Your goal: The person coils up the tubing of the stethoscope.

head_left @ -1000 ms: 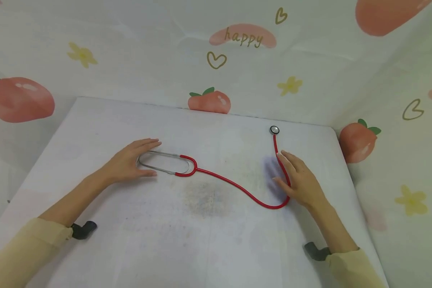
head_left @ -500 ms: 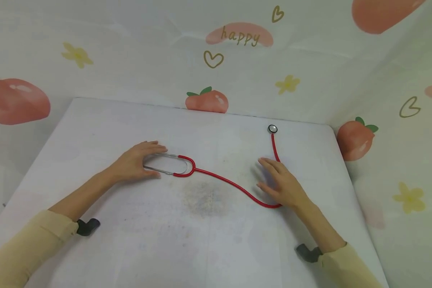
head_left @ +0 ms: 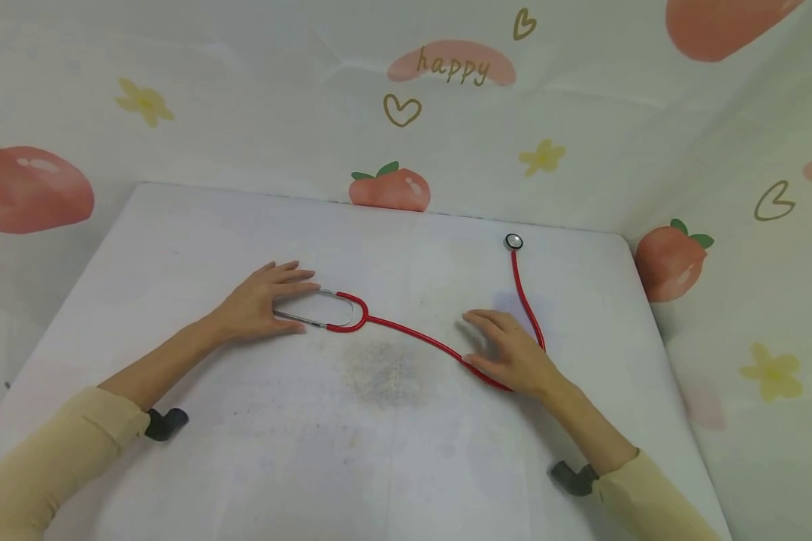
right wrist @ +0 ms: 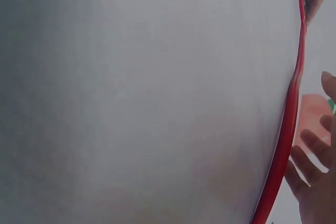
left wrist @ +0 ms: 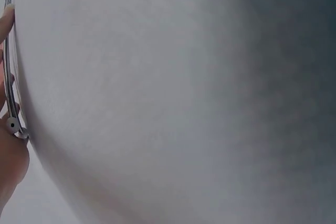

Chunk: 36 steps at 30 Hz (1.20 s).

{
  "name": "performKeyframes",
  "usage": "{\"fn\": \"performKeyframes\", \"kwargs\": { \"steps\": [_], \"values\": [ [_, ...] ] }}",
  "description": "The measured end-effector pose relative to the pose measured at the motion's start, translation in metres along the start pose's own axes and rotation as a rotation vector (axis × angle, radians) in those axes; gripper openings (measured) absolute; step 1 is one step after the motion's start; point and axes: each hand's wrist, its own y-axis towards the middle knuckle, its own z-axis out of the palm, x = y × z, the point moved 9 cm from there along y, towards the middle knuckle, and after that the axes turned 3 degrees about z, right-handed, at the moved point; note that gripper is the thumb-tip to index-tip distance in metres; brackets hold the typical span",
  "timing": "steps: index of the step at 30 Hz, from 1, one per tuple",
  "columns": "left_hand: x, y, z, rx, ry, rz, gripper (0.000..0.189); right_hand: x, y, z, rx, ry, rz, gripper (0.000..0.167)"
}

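Note:
A red stethoscope (head_left: pixel 416 332) lies across the white table, its round chest piece (head_left: pixel 513 241) near the back edge. My left hand (head_left: pixel 250 304) is at the metal ear tubes (head_left: pixel 315 323), thumb on the near side and fingers stretched on the far side, covering the earpiece end in the head view. In the left wrist view, an ear tip (left wrist: pixel 12 125) shows beside the palm. My right hand (head_left: pixel 514 362) is over the bend of the tubing, hiding part of it, with fingers spread and nothing gripped. The right wrist view shows the red tubing (right wrist: pixel 286 124) beside those fingers.
The white table (head_left: pixel 352 466) has a greyish smudge in the middle. Behind it and at the right hangs a fruit-print cloth (head_left: pixel 277 135). Each wrist carries a black mount (head_left: pixel 166 424) near the cuff.
My right hand has moved left and nearer, from beside the tubing to over its lower bend. The left hand has shifted slightly right along the ear tubes. The stethoscope stays in place.

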Motion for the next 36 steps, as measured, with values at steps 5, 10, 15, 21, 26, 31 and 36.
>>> {"fn": "performKeyframes", "kwargs": {
  "steps": [5,10,15,21,26,31,36],
  "values": [
    [0.001,0.0,0.0,-0.02,-0.003,0.004,0.073,0.005,0.003,0.008,0.012,0.03,-0.025,0.059],
    [0.001,0.0,-0.001,-0.025,-0.008,0.007,0.073,0.011,0.004,0.015,0.027,-0.016,-0.067,0.053],
    [0.001,0.0,-0.001,-0.034,0.003,0.017,0.074,0.013,0.005,0.018,0.039,-0.059,-0.077,0.048],
    [-0.001,-0.002,-0.003,-0.06,0.023,0.041,0.072,0.014,0.005,0.019,0.049,-0.059,-0.086,0.037],
    [-0.006,-0.004,-0.006,-0.092,0.078,0.086,0.072,0.014,0.004,0.017,0.039,-0.036,-0.091,0.033],
    [-0.008,-0.004,-0.008,-0.123,0.12,0.116,0.071,0.014,0.004,0.017,0.024,-0.04,-0.111,0.03],
    [-0.01,-0.005,-0.013,-0.176,0.121,0.117,0.068,0.015,0.005,0.016,0.026,-0.041,-0.114,0.029]
  ]
}}
